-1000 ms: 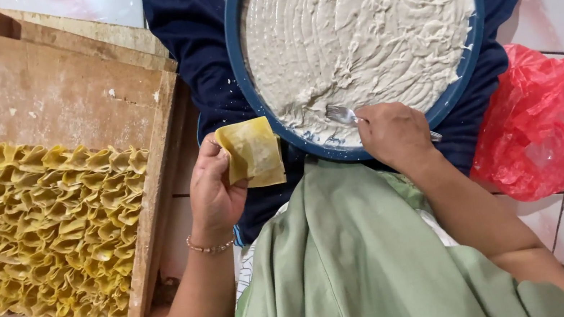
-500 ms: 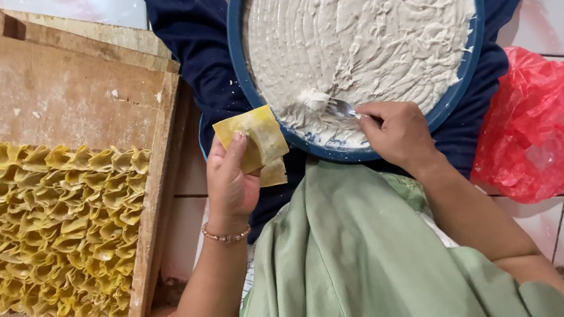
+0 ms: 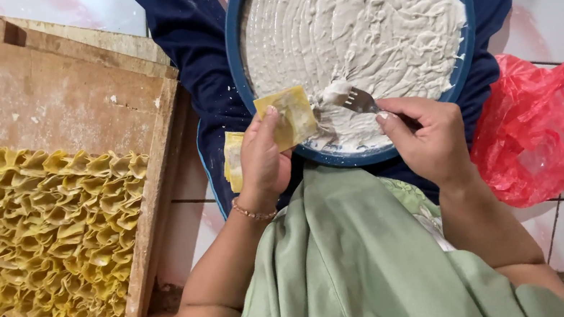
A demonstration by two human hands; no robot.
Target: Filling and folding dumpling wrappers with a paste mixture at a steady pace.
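A: Nearest the camera?
B: Green cloth (image 3: 355, 272) over the lap. Two hands above it. Left hand (image 3: 262, 160), one beaded bracelet (image 3: 254, 214) at the wrist, pinches one square yellow wrapper (image 3: 287, 115) at the bowl's near rim; a small stack of wrappers (image 3: 233, 161) shows behind the palm, count unclear.

A: Right hand?
B: Right hand (image 3: 428, 138) closed around one metal fork (image 3: 360, 101), tines in the filling.

A: Farther out?
B: One round blue bowl (image 3: 235, 48) of pale grey paste (image 3: 358, 18), resting on dark blue fabric (image 3: 189, 32). One red plastic bag (image 3: 537, 136) on the tiled floor, right.

A: Left side?
B: One wooden tray (image 3: 49, 102), its near half packed with rows of folded yellow dumplings (image 3: 38, 234), too many to count.
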